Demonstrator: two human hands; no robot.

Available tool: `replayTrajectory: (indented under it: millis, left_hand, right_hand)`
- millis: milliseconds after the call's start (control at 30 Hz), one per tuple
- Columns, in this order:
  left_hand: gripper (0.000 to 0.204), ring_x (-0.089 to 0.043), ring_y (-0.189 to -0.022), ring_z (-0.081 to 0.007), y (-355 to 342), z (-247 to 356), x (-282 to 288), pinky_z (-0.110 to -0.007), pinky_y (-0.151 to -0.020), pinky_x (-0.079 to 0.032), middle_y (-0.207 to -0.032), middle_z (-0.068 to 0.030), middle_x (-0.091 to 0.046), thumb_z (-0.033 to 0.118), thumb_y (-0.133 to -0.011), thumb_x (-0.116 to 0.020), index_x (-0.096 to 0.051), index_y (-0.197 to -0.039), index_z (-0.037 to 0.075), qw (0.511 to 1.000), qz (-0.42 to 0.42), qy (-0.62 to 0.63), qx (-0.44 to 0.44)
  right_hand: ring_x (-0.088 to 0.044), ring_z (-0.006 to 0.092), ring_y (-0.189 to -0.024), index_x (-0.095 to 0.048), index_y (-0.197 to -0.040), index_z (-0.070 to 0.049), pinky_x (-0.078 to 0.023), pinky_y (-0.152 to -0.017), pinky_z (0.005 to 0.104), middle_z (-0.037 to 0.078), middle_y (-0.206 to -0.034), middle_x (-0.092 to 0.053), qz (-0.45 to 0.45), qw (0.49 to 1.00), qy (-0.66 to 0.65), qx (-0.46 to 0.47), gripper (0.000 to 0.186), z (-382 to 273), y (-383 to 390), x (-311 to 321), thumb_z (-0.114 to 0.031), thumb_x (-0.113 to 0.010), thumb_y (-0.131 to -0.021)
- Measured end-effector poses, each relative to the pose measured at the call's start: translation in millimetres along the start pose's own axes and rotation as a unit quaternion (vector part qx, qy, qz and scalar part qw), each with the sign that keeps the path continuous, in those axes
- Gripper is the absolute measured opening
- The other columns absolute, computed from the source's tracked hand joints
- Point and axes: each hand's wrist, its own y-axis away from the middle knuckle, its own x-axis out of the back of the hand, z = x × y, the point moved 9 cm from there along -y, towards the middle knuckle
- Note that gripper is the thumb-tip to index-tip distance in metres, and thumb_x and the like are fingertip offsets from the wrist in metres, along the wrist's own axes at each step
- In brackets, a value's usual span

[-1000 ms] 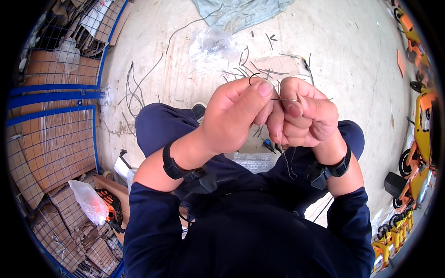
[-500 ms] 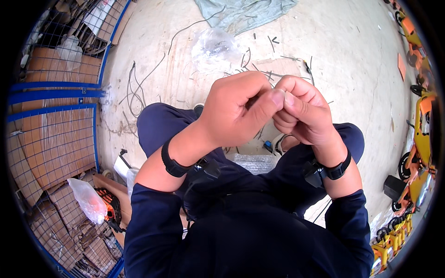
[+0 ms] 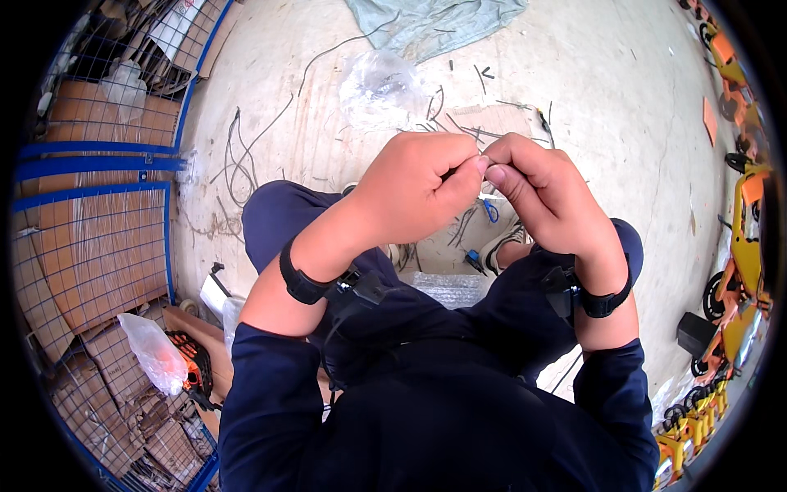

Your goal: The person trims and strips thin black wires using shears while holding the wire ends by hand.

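My left hand [image 3: 418,189] and my right hand [image 3: 545,193] meet in front of me, above my knees. Both are closed in a pinch, thumbs against forefingers, with the fingertips touching each other. Whatever lies between the fingertips is too small or too hidden to make out. Just below the hands, partly covered by them, blue-handled scissors [image 3: 490,210] show near the floor. Beside my right shoe [image 3: 495,252] lies a small blue and black object [image 3: 474,261]. Each wrist wears a black strap with a small device.
Black cable pieces [image 3: 438,102], clear plastic film [image 3: 381,90] and a grey-green cloth [image 3: 434,25] lie on the floor ahead. Bubble wrap [image 3: 447,289] rests between my feet. Blue wire cages [image 3: 102,246] with cardboard stand left; yellow and orange wheeled machines [image 3: 748,238] line the right.
My right hand has turned and its fingers have straightened somewhat, while the left has rolled slightly. The blue scissors and more floor between the knees have come into view.
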Motion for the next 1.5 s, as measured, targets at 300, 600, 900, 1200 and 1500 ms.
replayTrajectory:
  millis: [300,600,900,1200,1500]
  left_hand:
    - [0.030,-0.052,-0.051,-0.0135,4.2,4.7,-17.4,-0.027,-0.049,-0.048,-0.059,-0.0044,-0.051,0.012,-0.098,-0.043,-0.049,-0.071,0.000,0.896,-0.038,0.434,0.088]
    - [0.034,-0.052,-0.050,-0.0162,8.5,15.0,-21.9,-0.033,-0.050,-0.053,-0.056,-0.0079,-0.047,0.015,-0.098,-0.041,-0.042,-0.067,0.001,0.829,-0.042,0.554,0.070]
    - [0.021,-0.053,-0.059,-0.0125,-1.0,0.6,7.9,-0.028,-0.057,-0.049,-0.075,-0.0065,-0.055,0.017,-0.097,-0.049,-0.052,-0.083,0.002,0.939,0.112,0.323,-0.020]
    - [0.021,-0.059,-0.086,-0.0104,0.1,-24.2,6.8,-0.024,-0.079,-0.048,-0.094,-0.0047,-0.066,0.015,-0.097,-0.057,-0.065,-0.107,-0.001,0.979,0.162,0.121,-0.006]
    - [0.013,-0.060,-0.080,-0.0057,-2.3,-30.7,5.3,-0.018,-0.070,-0.047,-0.090,-0.0031,-0.067,0.011,-0.091,-0.065,-0.064,-0.097,-0.001,0.971,0.157,0.178,0.016]
  right_hand:
    - [-0.027,0.0038,-0.050,-0.055,-0.093,-0.002,-0.021,-0.045,0.0214,-0.005,-0.060,-0.036,-0.089,0.837,-0.533,-0.089,0.021,12.4,3.8,-26.6,-0.019,-0.047,-0.101]
    - [-0.023,0.0052,-0.045,-0.051,-0.097,-0.001,-0.020,-0.042,0.0219,-0.005,-0.058,-0.032,-0.118,0.728,-0.673,-0.050,0.021,4.9,5.1,-37.4,-0.022,-0.045,-0.101]
    - [-0.028,0.0062,-0.049,-0.049,-0.097,-0.005,-0.025,-0.046,0.0219,-0.004,-0.060,-0.035,-0.032,0.803,-0.593,-0.053,0.019,20.9,-3.7,-27.7,-0.023,-0.045,-0.101]
    - [-0.033,0.0051,-0.053,-0.059,-0.094,-0.003,-0.028,-0.047,0.0203,-0.003,-0.062,-0.043,0.020,0.889,-0.450,-0.074,0.022,49.7,-5.5,-18.6,-0.021,-0.049,-0.099]
    - [-0.048,0.0046,-0.060,-0.061,-0.092,-0.003,-0.039,-0.055,0.0205,-0.002,-0.068,-0.056,0.104,0.975,-0.189,-0.048,0.017,38.2,-0.5,4.4,-0.017,-0.053,-0.096]
